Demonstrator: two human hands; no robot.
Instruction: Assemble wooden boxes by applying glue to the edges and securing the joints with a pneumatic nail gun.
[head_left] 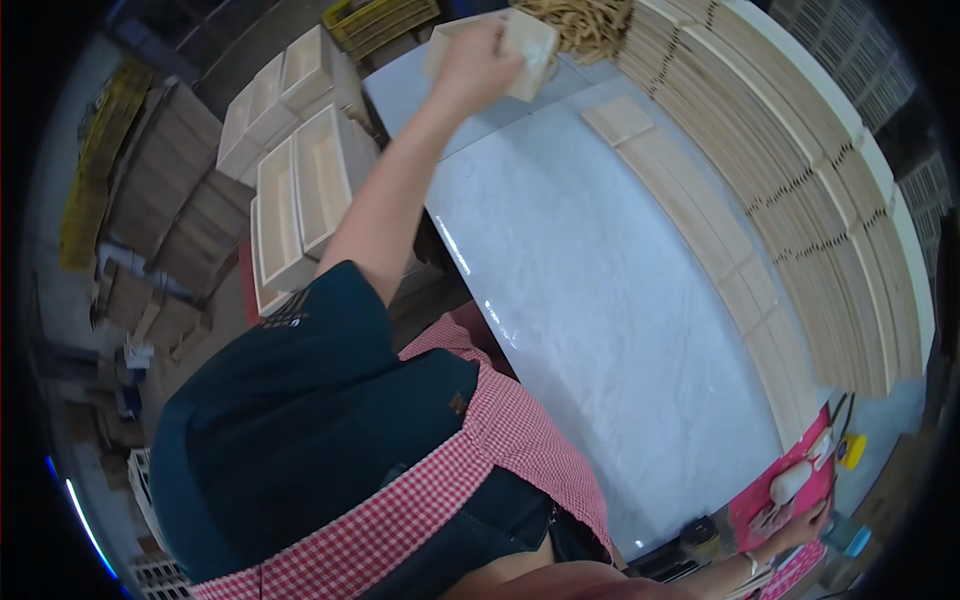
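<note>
My left arm stretches to the far end of the white table (570, 290). There my left hand (478, 72) is closed on a pale wooden piece (530, 52) that looks like a small box, its shape partly covered by the fingers. A heap of thin wooden strips (585, 28) lies just to the right of it. Down at the lower right my right hand (795, 530) is over a pink mat (745, 505), close to a white rounded object (790, 483) and a clear bottle with a blue end (850, 540). Its fingers are too small and blurred to read.
Stacked wooden slats (790, 190) with jointed ends line the table's right side. A row of flat wooden panels (690, 210) lies before them. Open wooden boxes (300, 200) are piled left of the table. A yellow crate (380, 25) stands beyond; a yellow-lidded item (851, 451) is lower right.
</note>
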